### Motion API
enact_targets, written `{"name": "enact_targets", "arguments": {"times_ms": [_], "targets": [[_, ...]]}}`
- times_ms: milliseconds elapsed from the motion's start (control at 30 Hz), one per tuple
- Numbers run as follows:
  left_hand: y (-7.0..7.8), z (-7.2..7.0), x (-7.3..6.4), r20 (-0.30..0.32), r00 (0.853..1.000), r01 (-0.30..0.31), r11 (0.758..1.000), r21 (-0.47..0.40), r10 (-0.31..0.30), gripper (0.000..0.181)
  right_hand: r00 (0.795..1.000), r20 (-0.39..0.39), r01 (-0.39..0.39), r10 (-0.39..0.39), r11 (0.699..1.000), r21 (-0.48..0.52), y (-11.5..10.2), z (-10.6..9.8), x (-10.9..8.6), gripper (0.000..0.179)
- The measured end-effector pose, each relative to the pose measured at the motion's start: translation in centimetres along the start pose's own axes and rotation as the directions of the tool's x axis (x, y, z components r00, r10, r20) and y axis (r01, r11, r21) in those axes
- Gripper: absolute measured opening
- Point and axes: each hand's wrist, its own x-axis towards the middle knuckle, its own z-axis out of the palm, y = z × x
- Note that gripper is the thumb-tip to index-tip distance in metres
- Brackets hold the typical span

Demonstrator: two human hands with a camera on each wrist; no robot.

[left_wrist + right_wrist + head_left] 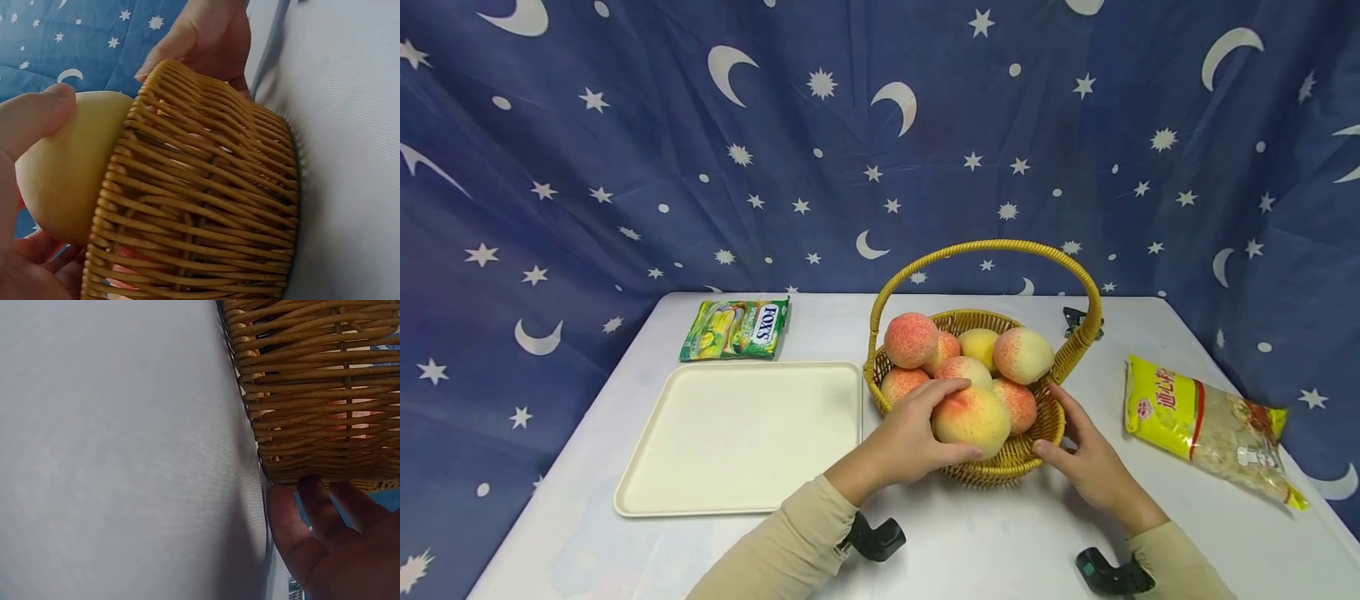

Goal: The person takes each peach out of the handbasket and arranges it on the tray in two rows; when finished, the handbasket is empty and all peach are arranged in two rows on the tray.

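My left hand (910, 437) grips a yellow peach (973, 423) with a reddish blush, fingers over its top and thumb at its near side. This peach overlaps the front rim of a woven wicker basket (1000, 473) with a tall arched handle. In the left wrist view the peach (78, 169) sits at the rim, between thumb and fingers. My right hand (1090, 462) holds the basket's right side, thumb at the rim. Its fingertips meet the wicker wall (331, 425) in the right wrist view. Several red and yellow peaches (912, 340) fill the basket.
Left of the basket lies a cream rectangular tray (737, 442), with a green FOX'S candy bag (735, 330) behind it. A yellow and clear food packet (1210, 429) lies at the right. Behind the handle is a small black clip (1075, 318). A blue star-patterned curtain (820, 167) closes the back.
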Motion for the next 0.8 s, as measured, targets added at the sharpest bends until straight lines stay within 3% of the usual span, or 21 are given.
{"name": "enact_targets", "arguments": {"times_ms": [533, 800], "targets": [[1.0, -2.8, -1.0, -0.066, 0.997, -0.03, 0.999, -0.034, 0.028, 0.076, 1.0, 0.001, -0.001, 0.001, 1.0, -0.015, 0.0, -0.1, 0.1, 0.084], [0.5, -4.2, -1.9, -0.117, 0.989, -0.089, 0.996, -0.01, 0.088, 0.075, 1.0, 0.009, -0.013, 0.013, 1.0, -0.005, 0.0, -0.1, 0.1, 0.085]]}}
